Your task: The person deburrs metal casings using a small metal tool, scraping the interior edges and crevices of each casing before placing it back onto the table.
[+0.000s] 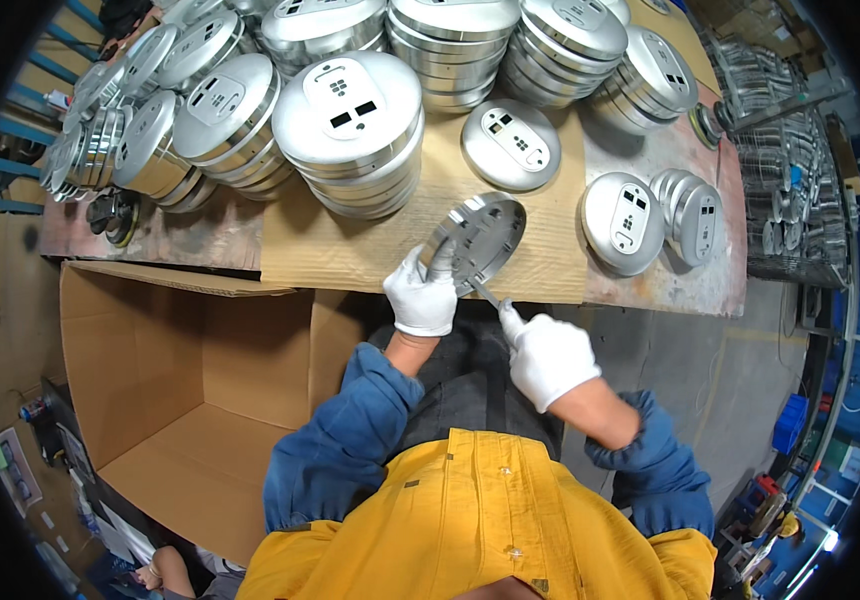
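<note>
In my gloved left hand point(422, 296) I grip a round silver metal housing point(490, 235) by its rim. It is tilted up over the table's front edge, its hollow ribbed inside showing. My gloved right hand point(553, 358) is closed round a thin grey, file-like metal tool point(484, 291), the index finger stretched along it. The tool's far end meets the housing's lower rim; the exact contact is hard to make out. Just beyond lies a single silver housing point(512, 146), face up, with small cutouts in its oval panel.
Tall stacks of silver housings point(350, 130) crowd the table's back and left. More housings point(623, 222) lie at the right. Cardboard point(540, 270) covers the table's middle. An open cardboard box point(150, 340) stands at the left front. Another person's hand point(165, 572) shows at lower left.
</note>
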Action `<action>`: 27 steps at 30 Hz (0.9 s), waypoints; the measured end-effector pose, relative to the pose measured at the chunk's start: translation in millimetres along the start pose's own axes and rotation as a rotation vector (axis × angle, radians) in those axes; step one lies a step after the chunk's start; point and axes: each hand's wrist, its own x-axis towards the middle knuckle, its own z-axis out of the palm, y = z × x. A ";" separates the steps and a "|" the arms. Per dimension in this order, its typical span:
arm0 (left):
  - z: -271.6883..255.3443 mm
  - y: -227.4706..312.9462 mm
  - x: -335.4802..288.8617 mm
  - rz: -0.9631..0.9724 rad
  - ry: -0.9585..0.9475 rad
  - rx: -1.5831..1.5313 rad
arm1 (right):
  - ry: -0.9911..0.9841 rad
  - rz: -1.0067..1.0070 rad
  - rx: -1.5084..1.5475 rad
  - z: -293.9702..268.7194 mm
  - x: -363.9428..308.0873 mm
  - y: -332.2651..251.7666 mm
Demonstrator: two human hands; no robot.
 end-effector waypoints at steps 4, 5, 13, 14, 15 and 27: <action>-0.3 -4.6 2.5 -0.129 -0.008 0.017 | 0.204 0.025 0.015 59.2 -10.1 5.0; -0.2 -5.5 2.1 -0.127 -0.007 0.019 | 0.273 0.022 0.023 63.7 -10.3 6.6; -8.0 -2.8 2.6 0.017 -0.045 -0.126 | -0.093 0.073 0.088 -10.2 -1.1 15.3; -9.0 -5.1 1.5 0.017 -0.044 -0.127 | -0.138 0.066 0.066 -22.5 1.2 10.7; -9.9 -9.5 -0.8 0.012 -0.060 -0.150 | -0.139 0.064 0.065 -26.3 2.0 8.5; -10.8 -10.4 -2.2 0.048 -0.119 -0.243 | -0.064 -0.064 -0.005 -33.3 13.6 5.3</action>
